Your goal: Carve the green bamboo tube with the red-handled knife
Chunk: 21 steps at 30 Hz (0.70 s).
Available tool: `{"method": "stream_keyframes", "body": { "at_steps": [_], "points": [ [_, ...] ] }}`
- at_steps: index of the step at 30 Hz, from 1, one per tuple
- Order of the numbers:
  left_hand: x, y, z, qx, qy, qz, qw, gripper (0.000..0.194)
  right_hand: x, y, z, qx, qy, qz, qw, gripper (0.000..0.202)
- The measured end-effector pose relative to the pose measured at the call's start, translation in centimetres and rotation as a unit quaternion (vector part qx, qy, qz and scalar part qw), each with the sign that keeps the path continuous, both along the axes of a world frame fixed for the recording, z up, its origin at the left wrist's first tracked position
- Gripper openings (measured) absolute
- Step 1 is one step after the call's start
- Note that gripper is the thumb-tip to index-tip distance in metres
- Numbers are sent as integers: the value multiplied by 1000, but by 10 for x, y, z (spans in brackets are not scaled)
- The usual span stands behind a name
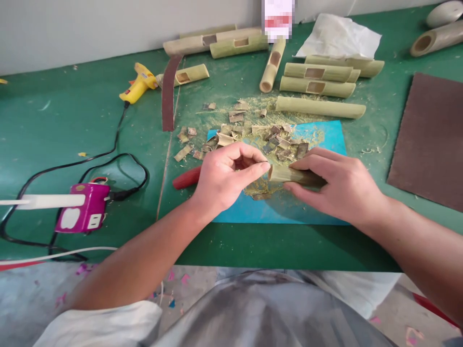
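Observation:
A short bamboo tube [280,174] lies level over the blue sheet [253,212], with its open end facing left. My right hand [336,180] grips it from the right, thumb below and fingers above, hiding its right part. Just left of the open end is my left hand [231,173], its thumb and forefinger pinched together; what they hold, if anything, is too small to name. Bamboo chips [284,142] and sawdust are heaped behind my hands. A red handle [187,177] sticks out left from beneath my left hand.
Cut bamboo tubes [320,107] lie at the back, near a white plastic bag [340,36]. A yellow glue gun [139,84], a brown strip [168,96] and a purple power socket [83,207] with cords are on the left. A dark brown sheet [430,140] lies right.

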<state>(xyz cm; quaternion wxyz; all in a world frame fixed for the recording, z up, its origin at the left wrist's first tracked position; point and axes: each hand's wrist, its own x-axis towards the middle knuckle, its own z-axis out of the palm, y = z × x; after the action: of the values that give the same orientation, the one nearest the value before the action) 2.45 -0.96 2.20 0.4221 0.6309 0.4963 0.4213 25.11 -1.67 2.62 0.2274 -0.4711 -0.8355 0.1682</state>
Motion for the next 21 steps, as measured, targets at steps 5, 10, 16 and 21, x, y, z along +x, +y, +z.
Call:
{"method": "stream_keyframes", "body": {
  "at_steps": [5,10,16,21],
  "points": [
    [-2,2,-1,-20,-8,-10,1000,12,0,1,-1,-5,-27,15,1000,16],
    [-2,1,1,-7,31,-26,999,9,1,4,-3,-6,-70,60,996,18],
    [-3,0,1,5,38,-37,999,7,3,6,-4,24,-41,72,996,17],
    [-4,-1,-1,13,44,-39,998,8,1,8,-5,33,-44,76,996,19]
  ]
}}
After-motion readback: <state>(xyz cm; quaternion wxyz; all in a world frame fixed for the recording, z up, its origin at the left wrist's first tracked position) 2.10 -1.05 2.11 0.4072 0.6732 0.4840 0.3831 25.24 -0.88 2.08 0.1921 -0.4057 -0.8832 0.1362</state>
